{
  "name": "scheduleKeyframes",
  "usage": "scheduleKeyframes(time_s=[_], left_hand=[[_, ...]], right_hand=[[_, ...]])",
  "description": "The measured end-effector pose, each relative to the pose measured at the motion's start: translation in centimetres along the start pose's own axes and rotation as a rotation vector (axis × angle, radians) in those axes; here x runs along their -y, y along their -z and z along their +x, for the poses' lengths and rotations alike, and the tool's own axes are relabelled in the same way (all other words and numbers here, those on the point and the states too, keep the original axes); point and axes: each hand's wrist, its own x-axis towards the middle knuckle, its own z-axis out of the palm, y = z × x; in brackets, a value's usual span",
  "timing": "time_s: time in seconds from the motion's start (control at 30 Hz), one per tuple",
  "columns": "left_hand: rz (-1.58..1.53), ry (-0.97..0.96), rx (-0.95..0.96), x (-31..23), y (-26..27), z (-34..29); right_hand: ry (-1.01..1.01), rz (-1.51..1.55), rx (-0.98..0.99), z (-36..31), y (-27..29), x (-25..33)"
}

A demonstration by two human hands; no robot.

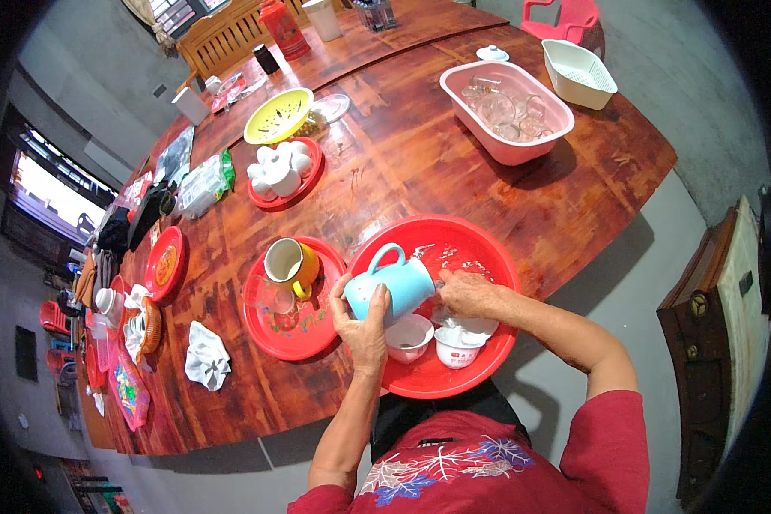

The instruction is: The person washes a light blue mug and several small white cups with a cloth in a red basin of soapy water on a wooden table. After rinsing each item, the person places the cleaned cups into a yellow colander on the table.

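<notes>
A light blue mug [391,289] lies tilted on its side above a red basin [480,244], its handle up. My left hand [364,321] is closed around its base end. My right hand [471,295] is at the mug's other end, its fingers curled and partly hidden by the mug; what they hold, if anything, I cannot make out. Below, in the basin, are a white bowl [409,336] and another white bowl with red print [456,353]. Left of the basin, a red tray [274,344] bears a yellow mug [292,262] and a clear glass [274,295].
A pink tub [510,152] of glassware stands far right beside a white basket [578,73]. Further back left are a red plate of white cups [281,171] and a yellow colander [278,116]. A white cloth [206,355] lies at left. The table edge runs close to me.
</notes>
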Motion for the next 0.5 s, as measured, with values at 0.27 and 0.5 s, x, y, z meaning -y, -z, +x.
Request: scheduleKeyframes(time_s=[0.27, 0.5], left_hand=[[-0.028, -0.008, -0.048, 1.4, -1.5, 1.4], [-0.579, 0.218, -0.021, 4.3, -3.5, 1.9]], right_hand=[[0.094, 0.525, -0.736, -5.1, 6.2, 4.3], [-0.02, 0.031, -1.135, -0.7, 2.8, 9.9]])
